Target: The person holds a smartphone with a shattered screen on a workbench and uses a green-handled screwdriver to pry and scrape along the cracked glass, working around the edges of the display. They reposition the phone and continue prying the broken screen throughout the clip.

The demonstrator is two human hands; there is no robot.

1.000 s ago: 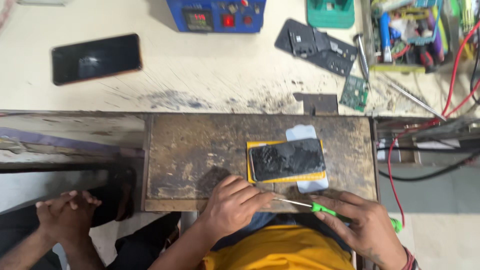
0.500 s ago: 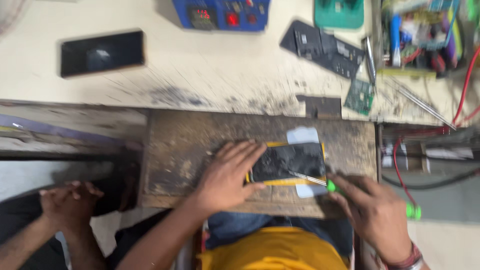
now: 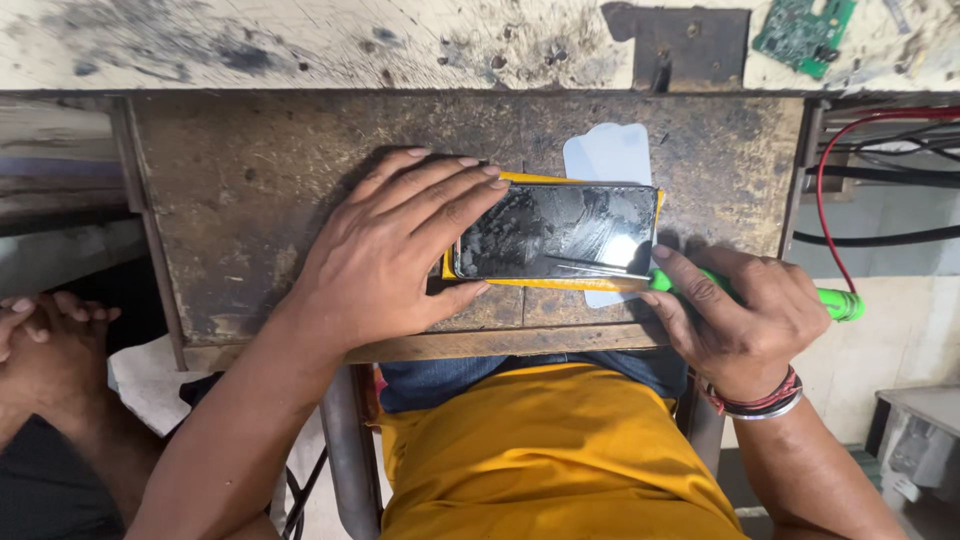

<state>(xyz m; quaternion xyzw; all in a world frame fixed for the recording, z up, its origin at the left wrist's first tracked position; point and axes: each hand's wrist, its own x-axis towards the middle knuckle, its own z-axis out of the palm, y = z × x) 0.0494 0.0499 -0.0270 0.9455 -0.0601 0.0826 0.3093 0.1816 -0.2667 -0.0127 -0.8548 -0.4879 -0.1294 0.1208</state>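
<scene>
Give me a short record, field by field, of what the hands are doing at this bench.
left hand: flat, fingers spread, pressing on the left end of the phone
right hand: grips a green-handled screwdriver, metal tip lying across the phone's lower edge
phone: dark, cracked screen, face up on a yellow pad
under the pad: a pale rounded sheet
surface: worn dark work board
nearby: green circuit board, red wire
other person: clasped hands, lower left
</scene>
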